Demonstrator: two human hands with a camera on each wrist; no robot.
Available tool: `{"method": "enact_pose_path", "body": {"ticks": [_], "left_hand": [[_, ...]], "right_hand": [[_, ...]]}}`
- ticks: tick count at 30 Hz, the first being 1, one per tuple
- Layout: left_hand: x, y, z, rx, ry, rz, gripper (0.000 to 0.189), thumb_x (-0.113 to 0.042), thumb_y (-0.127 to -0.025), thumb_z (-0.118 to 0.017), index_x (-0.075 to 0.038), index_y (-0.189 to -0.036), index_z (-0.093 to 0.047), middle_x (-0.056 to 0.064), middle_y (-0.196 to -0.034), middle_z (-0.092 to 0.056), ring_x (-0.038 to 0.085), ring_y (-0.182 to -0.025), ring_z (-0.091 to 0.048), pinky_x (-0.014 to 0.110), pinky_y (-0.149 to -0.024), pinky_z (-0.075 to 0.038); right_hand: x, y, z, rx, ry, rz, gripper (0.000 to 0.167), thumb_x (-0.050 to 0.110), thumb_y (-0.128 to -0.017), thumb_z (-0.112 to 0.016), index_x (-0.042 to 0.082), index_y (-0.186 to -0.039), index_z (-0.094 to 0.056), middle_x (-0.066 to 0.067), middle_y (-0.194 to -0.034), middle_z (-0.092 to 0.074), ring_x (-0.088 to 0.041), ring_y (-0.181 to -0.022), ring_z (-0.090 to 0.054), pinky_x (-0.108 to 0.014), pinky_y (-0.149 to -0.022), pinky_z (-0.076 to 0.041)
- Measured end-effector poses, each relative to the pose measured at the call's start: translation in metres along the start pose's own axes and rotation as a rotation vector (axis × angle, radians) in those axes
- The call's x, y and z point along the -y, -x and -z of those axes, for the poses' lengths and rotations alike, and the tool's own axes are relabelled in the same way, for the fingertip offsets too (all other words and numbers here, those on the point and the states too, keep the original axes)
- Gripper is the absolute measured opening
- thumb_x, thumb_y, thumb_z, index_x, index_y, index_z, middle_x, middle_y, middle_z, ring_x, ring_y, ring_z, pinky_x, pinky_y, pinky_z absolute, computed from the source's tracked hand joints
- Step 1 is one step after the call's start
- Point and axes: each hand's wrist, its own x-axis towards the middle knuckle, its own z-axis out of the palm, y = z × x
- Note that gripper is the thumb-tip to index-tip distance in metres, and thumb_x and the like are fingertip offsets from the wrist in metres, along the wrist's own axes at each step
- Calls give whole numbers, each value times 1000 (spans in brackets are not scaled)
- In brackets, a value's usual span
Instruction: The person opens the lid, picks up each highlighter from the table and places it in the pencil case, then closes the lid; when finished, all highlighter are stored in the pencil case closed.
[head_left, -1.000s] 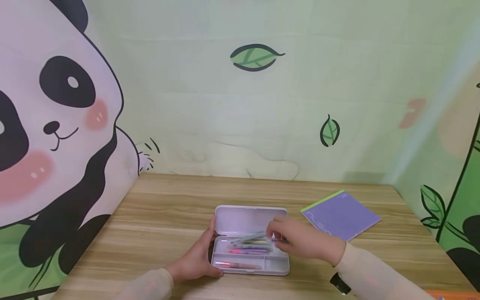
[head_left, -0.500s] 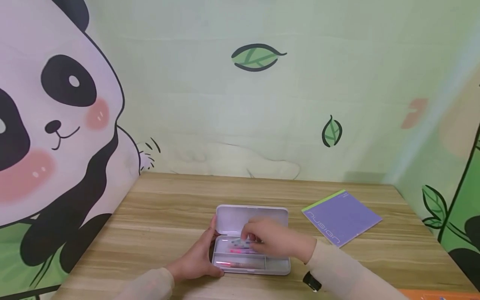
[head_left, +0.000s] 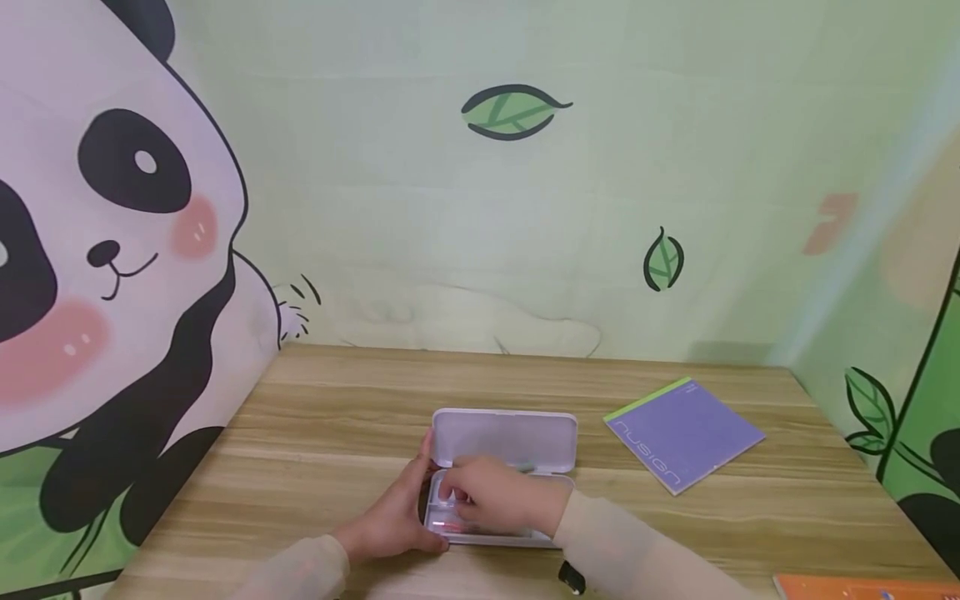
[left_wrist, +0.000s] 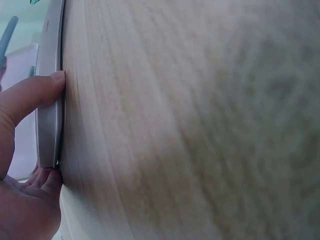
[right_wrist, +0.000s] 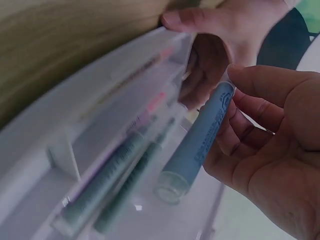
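A pale pencil case [head_left: 506, 439] lies on the table with its lid raised. My left hand [head_left: 397, 512] grips its left end, the thumb [left_wrist: 44, 92] against the front wall and the fingers at the short side. Over the tray, my right hand [head_left: 502, 496] pinches a blue marker [right_wrist: 197, 137] near one end with thumb and fingers. Tilted, the marker hangs just above the case. In the right wrist view, several pens [right_wrist: 105, 185] lie in the long compartment; a pink-tipped pen [right_wrist: 132, 80] is in the narrow front one. My right hand hides much of the tray in the head view.
A purple notebook [head_left: 686, 435] with a green spine lies to the right of the case on the wooden table [head_left: 330, 417]. An orange item [head_left: 862, 587] shows at the lower right edge. Behind stands a panda-print backdrop [head_left: 375, 208].
My right hand has moved left, from the case's right side to over its left part. The left hand keeps its grip on the case. More of the orange item shows.
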Motion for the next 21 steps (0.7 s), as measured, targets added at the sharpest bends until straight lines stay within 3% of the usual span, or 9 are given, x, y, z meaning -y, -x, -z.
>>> {"method": "enact_pose_path", "body": {"ticks": [7,11,21], "left_hand": [[1,0,0,1,-8,-42,142,-6,-58,-90,-11,-154,14,13,-133,-48,25,-124,-47,20,-111,-26],[0,0,0,6,-1,-21,141,-6,-59,-89,-12,-154,15,13,-134,-47,25,-125,-46,19,-111,-25],[1,-1,0,1,-8,3,143,-3,-57,-89,-14,-154,15,13,-136,-46,25,-128,-45,22,-111,-28]], "right_hand": [[-4,-8,-19,5,11,0,13,8,-81,-70,7,-94,-68,-1,-84,-60,-2,-72,-45,-14,-68,-39],[-7,-9,-24,1,16,-13,15,10,-82,-70,7,-96,-68,-2,-88,-61,-3,-75,-48,-15,-71,-41],[-15,0,-17,-37,-13,-97,20,8,-86,-66,5,-106,-69,-2,-91,-59,-4,-74,-48,-17,-73,-45]]}}
